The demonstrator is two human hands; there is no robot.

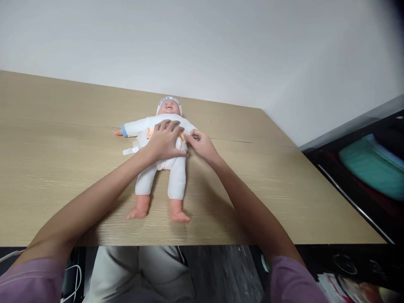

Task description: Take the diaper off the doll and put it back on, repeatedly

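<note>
A baby doll (174,172) in a white suit and a white cap lies on its back on the wooden table (63,168), head away from me. My left hand (164,141) rests flat on the doll's belly and chest. My right hand (199,144) is at the doll's side by its hidden arm, fingertips pinched on a bit of white fabric of the suit. A loose white tie (130,150) trails from the suit on the left. The doll's bare feet point toward me.
A white wall rises behind the table. To the right stands a dark shelf or bin (362,181) holding teal cloth (369,168). White cables (74,277) hang below the table's front edge by my knees.
</note>
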